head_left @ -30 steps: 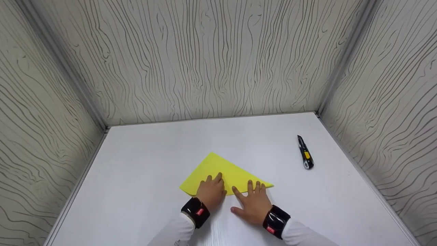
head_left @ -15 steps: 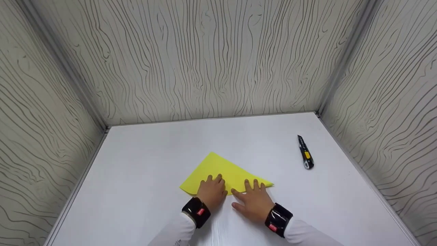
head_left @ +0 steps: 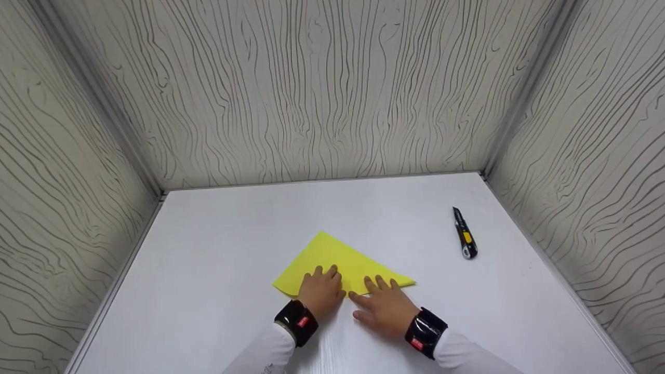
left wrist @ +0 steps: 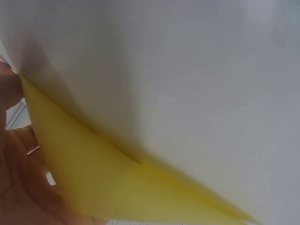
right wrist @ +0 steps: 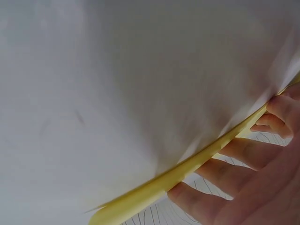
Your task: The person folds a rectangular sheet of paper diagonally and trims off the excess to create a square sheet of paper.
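A sheet of yellow paper (head_left: 324,252), folded into a rough triangle, lies on the white table with one point away from me. My left hand (head_left: 321,293) rests on its near left part with fingers spread forward. Close beside it, my right hand (head_left: 387,306) presses extended fingertips onto the paper's near right edge, its thumb off the paper. In the left wrist view, the yellow paper (left wrist: 108,183) bulges slightly off the table by the left hand (left wrist: 28,187). The right wrist view has the fingers of the right hand (right wrist: 253,183) along the paper's folded edge (right wrist: 183,171).
A black and yellow utility knife (head_left: 466,236) lies at the right of the white table (head_left: 218,244), apart from the paper. Panels with a wood-grain pattern (head_left: 311,104) enclose the table at the back and both sides.
My right hand has slid a little to the left along the paper's near edge, closer to the left hand. The left hand and the paper stay nearly where they were.
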Demonstrator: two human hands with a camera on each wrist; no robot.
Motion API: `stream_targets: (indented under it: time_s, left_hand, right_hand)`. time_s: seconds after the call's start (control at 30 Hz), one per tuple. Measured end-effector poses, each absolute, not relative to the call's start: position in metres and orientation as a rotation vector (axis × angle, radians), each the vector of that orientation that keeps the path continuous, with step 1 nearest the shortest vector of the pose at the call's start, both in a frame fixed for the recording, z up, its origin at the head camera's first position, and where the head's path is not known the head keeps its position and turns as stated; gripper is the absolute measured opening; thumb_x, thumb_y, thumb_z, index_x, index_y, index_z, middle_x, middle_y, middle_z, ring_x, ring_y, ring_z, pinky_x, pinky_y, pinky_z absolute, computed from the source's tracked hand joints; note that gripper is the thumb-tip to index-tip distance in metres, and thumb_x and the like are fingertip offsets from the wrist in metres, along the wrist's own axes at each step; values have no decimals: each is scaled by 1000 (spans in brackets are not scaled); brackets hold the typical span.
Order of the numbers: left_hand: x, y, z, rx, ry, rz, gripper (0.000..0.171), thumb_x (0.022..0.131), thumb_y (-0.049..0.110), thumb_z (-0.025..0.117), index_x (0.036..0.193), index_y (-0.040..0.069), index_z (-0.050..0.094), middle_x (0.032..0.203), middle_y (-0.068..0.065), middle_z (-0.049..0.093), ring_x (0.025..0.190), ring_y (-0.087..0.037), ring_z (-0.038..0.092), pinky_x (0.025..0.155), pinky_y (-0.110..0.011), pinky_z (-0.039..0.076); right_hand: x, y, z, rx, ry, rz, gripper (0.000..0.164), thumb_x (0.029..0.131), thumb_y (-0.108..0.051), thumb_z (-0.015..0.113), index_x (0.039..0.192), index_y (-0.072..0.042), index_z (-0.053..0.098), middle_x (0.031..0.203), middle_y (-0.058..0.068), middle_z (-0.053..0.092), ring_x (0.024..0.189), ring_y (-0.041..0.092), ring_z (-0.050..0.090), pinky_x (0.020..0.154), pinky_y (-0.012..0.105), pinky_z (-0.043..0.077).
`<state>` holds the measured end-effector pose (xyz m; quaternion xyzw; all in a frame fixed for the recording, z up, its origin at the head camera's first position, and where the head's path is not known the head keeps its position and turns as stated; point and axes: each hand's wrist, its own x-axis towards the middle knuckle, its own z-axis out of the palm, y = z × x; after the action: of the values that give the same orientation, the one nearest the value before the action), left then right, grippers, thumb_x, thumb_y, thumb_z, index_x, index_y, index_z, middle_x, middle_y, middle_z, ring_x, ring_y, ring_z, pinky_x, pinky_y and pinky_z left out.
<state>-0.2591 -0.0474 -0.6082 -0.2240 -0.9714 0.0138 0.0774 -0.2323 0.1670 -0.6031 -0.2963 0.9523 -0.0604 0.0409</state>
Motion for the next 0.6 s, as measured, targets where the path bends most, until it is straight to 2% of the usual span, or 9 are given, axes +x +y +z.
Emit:
stream_targets:
  time_s: [0.33, 0.6]
  left_hand:
    - [-259, -47, -615, -648, -2933, 28, 45, 104, 48, 66, 133, 14, 73, 145, -3, 70, 124, -32, 68, 93, -52, 61]
    - [-257, -46, -608, -651, -2933, -16, 41, 103, 42, 68, 129, 11, 74, 143, -5, 71, 119, -33, 68, 90, -52, 61]
  right_hand:
    - [-230, 168, -597, -890, 2892, -201, 52, 110, -57, 50, 153, -30, 65, 159, 28, 56, 146, 57, 51, 118, 75, 40]
    - [-225, 179, -591, -808, 2898, -270, 48, 110, -54, 54, 150, -30, 67, 156, 33, 56, 144, 63, 49, 120, 73, 39]
